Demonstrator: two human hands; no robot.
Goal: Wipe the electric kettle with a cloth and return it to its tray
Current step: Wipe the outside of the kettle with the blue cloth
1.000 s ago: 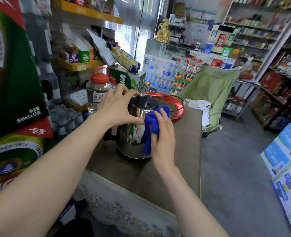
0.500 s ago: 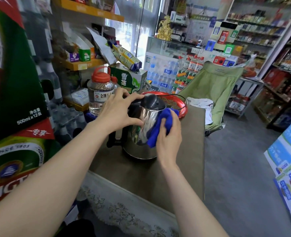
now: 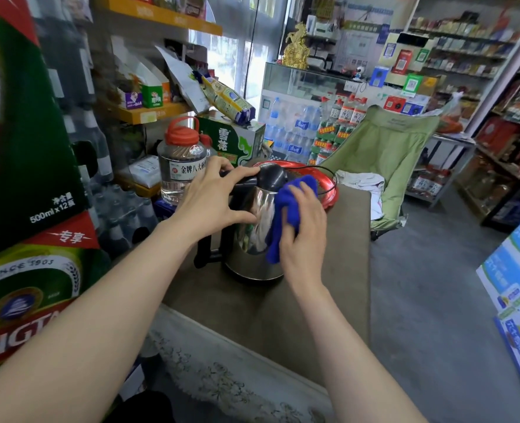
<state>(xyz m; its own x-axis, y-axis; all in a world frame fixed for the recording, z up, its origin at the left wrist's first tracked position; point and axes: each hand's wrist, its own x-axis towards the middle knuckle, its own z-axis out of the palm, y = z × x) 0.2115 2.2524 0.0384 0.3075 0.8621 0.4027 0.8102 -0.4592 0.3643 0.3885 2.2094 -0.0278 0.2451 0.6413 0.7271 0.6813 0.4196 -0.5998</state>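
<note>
A: What containers do I have in front of me?

B: I see the steel kettle (image 3: 254, 230) standing upright on the brown surface (image 3: 328, 300), lid shut, so its inside is hidden. Behind it lies the red tray (image 3: 331, 193), mostly blocked by the kettle and my fingers; a black cord (image 3: 319, 172) loops over it, and I cannot tell what else sits in it. Left of the kettle stands a clear jar (image 3: 180, 166) with a red lid, only its lower part filled with clear liquid.

A: And the hands?

B: My left hand (image 3: 213, 199) is spread over the kettle's top and upper side, fingers curled on it, bracing it. My right hand (image 3: 303, 230) presses the blue cloth (image 3: 286, 209) flat against the kettle's right flank, fingers closed over the fabric.

A: Anything hard to make out?

B: The kettle's black handle (image 3: 203, 254) shows only below my left wrist. The base is not visible.

A: Readable writing?

B: The jar's label reads "金牌八大碗", cut off by my hand. The green carton (image 3: 231, 138) behind says "雪花". The big beer cases (image 3: 23, 178) at left show "500ml x 12", "专享" and "SINCE 1903".
</note>
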